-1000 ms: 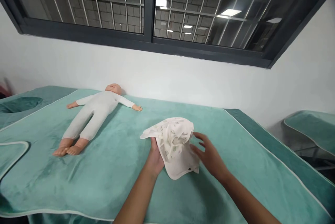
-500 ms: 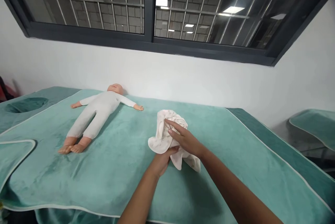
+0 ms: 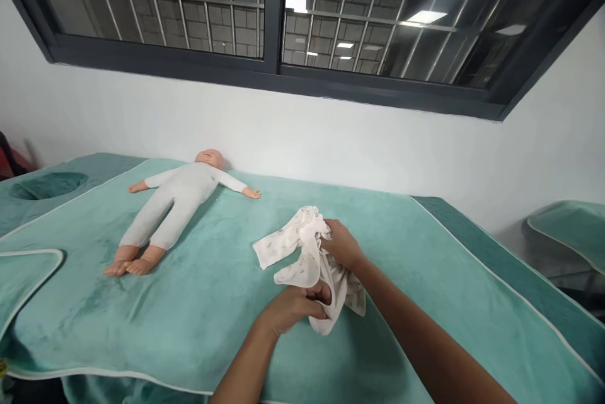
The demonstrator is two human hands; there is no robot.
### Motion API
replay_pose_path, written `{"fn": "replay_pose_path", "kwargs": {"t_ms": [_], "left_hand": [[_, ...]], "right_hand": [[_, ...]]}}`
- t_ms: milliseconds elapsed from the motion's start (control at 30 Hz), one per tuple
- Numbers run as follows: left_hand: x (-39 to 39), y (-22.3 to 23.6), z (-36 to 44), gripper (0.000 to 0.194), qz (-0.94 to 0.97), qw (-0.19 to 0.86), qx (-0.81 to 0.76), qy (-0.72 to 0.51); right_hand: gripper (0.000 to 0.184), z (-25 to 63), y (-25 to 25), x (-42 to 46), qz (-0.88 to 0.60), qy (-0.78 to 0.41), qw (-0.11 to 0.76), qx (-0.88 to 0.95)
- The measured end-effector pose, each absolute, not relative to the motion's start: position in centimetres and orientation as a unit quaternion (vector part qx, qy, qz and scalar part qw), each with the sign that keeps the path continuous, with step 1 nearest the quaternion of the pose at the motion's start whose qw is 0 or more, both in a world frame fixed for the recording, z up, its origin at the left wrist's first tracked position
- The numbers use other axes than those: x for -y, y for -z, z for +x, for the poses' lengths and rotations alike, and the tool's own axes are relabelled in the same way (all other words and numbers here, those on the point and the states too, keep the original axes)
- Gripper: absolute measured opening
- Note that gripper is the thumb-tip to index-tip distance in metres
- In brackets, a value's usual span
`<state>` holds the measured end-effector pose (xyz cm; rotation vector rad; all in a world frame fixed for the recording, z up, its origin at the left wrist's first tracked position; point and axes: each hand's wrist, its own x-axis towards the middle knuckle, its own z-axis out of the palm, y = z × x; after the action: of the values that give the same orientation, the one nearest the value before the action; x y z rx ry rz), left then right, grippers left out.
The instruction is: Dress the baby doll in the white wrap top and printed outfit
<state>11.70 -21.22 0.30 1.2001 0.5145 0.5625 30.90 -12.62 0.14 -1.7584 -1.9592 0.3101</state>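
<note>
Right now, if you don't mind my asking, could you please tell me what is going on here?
A person is handling a small white printed garment with both hands. The right hand grips its upper part, while the left hand has its fingers in the lower folds. Off to the left, a doll lies face up on the green blanket, arms spread, with neither hand touching it.
</note>
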Motion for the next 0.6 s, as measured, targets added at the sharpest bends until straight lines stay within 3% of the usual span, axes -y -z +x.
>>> {"fn": "replay_pose_path", "kwargs": {"t_ms": [133,267,367,500,600], "left_hand": [[22.8,-0.3,9.1,0.014,0.589,0.717,-0.286,-0.238],[25.3,1.2,4.7,0.015,0.614,0.691,-0.304,-0.230],[26.3,1.4,2.7,0.017,0.607,0.639,-0.352,-0.315],[24.8,-0.7,3.9,0.027,0.553,0.467,-0.504,-0.471],[21.7,-2.6,7.2,0.026,0.609,0.386,-0.521,-0.458]], "right_hand": [[0.040,32.2,-1.9,13.8,-0.625,-0.086,0.285,0.722],[0.036,36.1,-5.3,15.3,-0.647,-0.079,0.418,0.633],[0.037,38.1,-7.8,16.7,-0.657,-0.179,0.519,0.517],[0.047,38.9,-9.2,18.7,-0.549,-0.346,0.630,0.427],[0.049,40.8,-8.8,19.8,-0.523,-0.362,0.658,0.403]]}}
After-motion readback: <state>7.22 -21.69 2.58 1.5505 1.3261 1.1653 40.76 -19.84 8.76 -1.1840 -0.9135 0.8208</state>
